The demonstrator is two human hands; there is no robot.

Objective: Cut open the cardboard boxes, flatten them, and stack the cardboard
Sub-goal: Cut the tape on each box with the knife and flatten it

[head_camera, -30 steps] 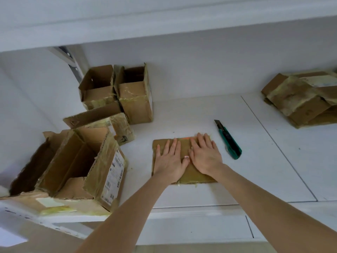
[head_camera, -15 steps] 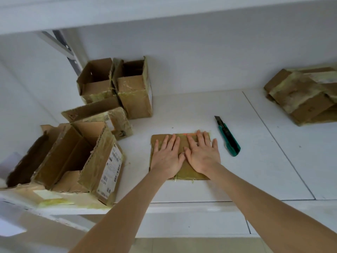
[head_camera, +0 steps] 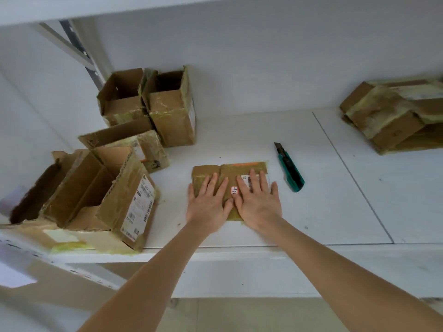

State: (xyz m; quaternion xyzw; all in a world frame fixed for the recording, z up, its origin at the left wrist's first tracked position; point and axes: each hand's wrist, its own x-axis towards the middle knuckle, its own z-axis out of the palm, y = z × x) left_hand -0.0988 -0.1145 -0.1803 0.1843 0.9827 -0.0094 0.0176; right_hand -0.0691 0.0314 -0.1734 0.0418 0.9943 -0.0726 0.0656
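1. Pressing down side by side, the left hand (head_camera: 208,203) and right hand (head_camera: 257,204) lie flat on the flattened box (head_camera: 206,170), fingers straight and slightly spread; neither grips anything.
2. The flattened box lies on the white shelf (head_camera: 239,130) near its front edge, and a barcode label shows between the right hand's fingers.
3. A green utility knife (head_camera: 288,168) lies on the shelf at 3 o'clock from the flattened box, just beside it but apart, with its blade end pointing toward 11 o'clock.
4. A cardboard stack (head_camera: 393,116) sits at 2 o'clock, well apart, against the back wall.
5. Two open upright boxes (head_camera: 172,109) stand touching at 11 o'clock.
6. A larger open box (head_camera: 96,188) sits at 9 o'clock by the shelf's front edge.
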